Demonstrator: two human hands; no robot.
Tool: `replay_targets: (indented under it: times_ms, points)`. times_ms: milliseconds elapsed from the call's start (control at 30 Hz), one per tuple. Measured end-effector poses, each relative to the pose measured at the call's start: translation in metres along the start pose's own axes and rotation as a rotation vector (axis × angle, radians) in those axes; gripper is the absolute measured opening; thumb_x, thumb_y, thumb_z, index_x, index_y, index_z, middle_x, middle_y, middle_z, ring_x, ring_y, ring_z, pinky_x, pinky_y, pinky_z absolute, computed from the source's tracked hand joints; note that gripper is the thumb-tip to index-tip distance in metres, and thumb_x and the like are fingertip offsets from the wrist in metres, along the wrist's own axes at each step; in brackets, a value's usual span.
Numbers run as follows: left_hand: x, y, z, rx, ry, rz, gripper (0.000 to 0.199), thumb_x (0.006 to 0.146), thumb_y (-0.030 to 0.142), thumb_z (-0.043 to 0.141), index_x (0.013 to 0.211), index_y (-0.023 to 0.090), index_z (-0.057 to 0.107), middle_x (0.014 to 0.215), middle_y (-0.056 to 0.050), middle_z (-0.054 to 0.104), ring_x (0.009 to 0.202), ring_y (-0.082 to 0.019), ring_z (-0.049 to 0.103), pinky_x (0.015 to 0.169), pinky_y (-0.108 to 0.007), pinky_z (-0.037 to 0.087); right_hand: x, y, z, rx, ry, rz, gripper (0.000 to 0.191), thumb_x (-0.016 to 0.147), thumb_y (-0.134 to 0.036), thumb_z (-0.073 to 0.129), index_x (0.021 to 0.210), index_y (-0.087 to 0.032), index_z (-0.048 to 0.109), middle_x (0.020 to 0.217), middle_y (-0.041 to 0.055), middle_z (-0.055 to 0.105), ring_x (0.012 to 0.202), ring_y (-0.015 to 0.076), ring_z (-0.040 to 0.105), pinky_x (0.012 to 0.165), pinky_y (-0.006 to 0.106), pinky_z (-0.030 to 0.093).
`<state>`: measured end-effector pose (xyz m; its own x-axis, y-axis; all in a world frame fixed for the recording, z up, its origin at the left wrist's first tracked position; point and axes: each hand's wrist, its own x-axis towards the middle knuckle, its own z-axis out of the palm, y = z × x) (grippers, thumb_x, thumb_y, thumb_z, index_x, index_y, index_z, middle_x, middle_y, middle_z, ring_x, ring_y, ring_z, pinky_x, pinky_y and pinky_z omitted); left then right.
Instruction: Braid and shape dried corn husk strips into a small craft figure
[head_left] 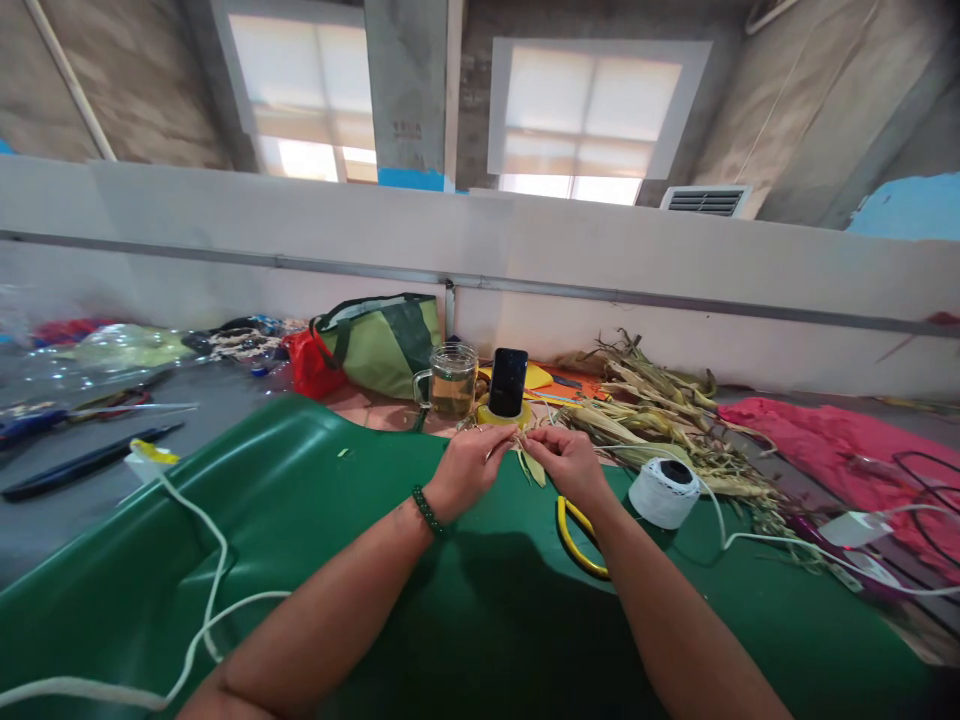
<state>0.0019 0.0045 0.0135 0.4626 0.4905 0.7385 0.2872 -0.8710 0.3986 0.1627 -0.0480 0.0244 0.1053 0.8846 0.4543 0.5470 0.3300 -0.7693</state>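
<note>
Over the green mat (300, 500), my left hand (472, 465) and my right hand (568, 462) meet with fingertips pinched close together. Between them is a pale strip of dried husk (532, 468), its lower end hanging toward the mat. Both hands are closed on it. A green bead bracelet (427, 510) circles my left wrist. Just beyond the fingers a dark phone (509, 382) stands upright on a yellow base. Beneath my right forearm lies a yellow-handled tool (576, 540), partly hidden. To the right sits a spool of white thread (664, 493).
A glass mug (453, 380) of liquid stands behind my left hand, beside a green bag (390, 345). Dried husks (660, 410) are piled at the back right, near pink cloth (825, 440). White cables (217, 560) cross the mat. A black pen-like object (82, 465) lies left.
</note>
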Motion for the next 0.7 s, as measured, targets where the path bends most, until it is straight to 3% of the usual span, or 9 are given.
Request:
replay_targets:
  times_ms: [200,367,467,600,700]
  points:
    - [0.005,0.003,-0.012,0.061,-0.165,-0.139,0.016,0.085,0.022,0.056,0.078,0.017,0.070,0.078,-0.005,0.071,0.072,-0.016,0.063,0.069,-0.026,0.046,0.001,0.000,-0.009,-0.043,-0.077,-0.014,0.028,0.075,-0.039,0.059,0.061,-0.014,0.065,0.048,-0.0028,0.043,0.046,0.0083,0.031,0.043,0.022,0.023]
    - [0.010,0.004,-0.015,-0.029,-0.195,-0.218,0.023,0.087,0.022,0.048,0.070,0.016,0.060,0.070,-0.002,0.063,0.064,-0.012,0.054,0.060,-0.023,0.039,0.001,0.000,-0.015,-0.013,-0.182,-0.027,0.028,0.075,-0.039,0.059,0.059,-0.015,0.062,0.047,-0.0037,0.040,0.045,0.0078,0.030,0.043,0.022,0.021]
    - [0.010,0.006,-0.014,-0.095,-0.232,-0.181,0.025,0.088,0.021,0.043,0.066,0.016,0.054,0.064,0.000,0.057,0.061,-0.011,0.050,0.058,-0.023,0.037,0.002,-0.001,-0.016,-0.017,-0.187,-0.012,0.027,0.074,-0.038,0.059,0.060,-0.015,0.063,0.046,-0.0035,0.042,0.045,0.0078,0.031,0.043,0.022,0.021]
    - [0.009,0.012,-0.014,-0.105,-0.136,-0.043,0.020,0.086,0.024,0.050,0.069,0.016,0.057,0.076,-0.004,0.060,0.074,-0.014,0.054,0.069,-0.027,0.042,0.003,-0.001,-0.017,0.030,-0.218,0.003,0.027,0.073,-0.038,0.060,0.061,-0.014,0.065,0.049,-0.0030,0.044,0.046,0.0079,0.033,0.045,0.023,0.023]
    - [0.008,0.014,-0.011,-0.279,-0.130,-0.030,0.021,0.086,0.028,0.051,0.070,0.016,0.058,0.081,-0.007,0.064,0.078,-0.015,0.057,0.072,-0.027,0.045,0.005,0.002,-0.014,0.085,-0.253,0.042,0.026,0.070,-0.038,0.061,0.062,-0.014,0.067,0.050,-0.0032,0.045,0.048,0.0081,0.034,0.045,0.023,0.024]
